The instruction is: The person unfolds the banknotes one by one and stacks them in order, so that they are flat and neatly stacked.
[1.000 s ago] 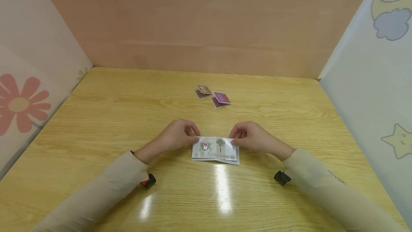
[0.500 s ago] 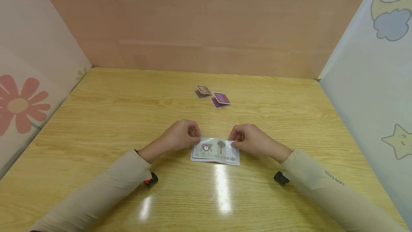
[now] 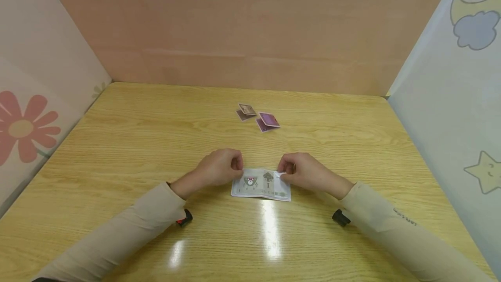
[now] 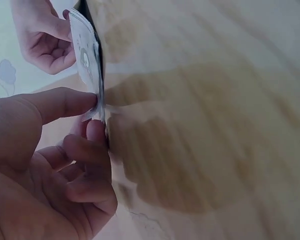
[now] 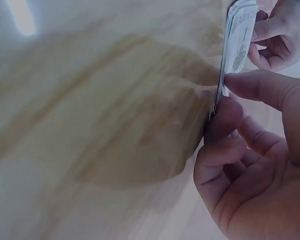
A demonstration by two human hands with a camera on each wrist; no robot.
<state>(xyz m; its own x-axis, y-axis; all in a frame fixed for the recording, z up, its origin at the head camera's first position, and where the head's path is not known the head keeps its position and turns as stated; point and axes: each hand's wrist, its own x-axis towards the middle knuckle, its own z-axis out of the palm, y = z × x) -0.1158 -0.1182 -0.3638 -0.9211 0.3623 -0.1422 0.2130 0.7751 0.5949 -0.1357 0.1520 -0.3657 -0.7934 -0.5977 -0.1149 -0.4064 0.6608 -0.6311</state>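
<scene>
A thin stack of pale play banknotes, printed with a bear and a tree, lies on the table with a crease across its middle. My left hand pinches the far left corner between thumb and fingertips. At the far right corner, my right hand grips the stack the same way. In the left wrist view, several layered edges show on the banknotes, beyond my left thumb. The right wrist view shows the banknotes edge-on, with my right thumb against the printed face.
Beyond my hands, a folded brown note and a folded purple note stand partly open on the wooden table. A patterned panel rises on each side, and a plain orange one at the back.
The top note has shifted slightly, and its edges now line up more closely with those beneath. Both hands have moved a little toward me, keeping their pinch. The folded notes stay put.
</scene>
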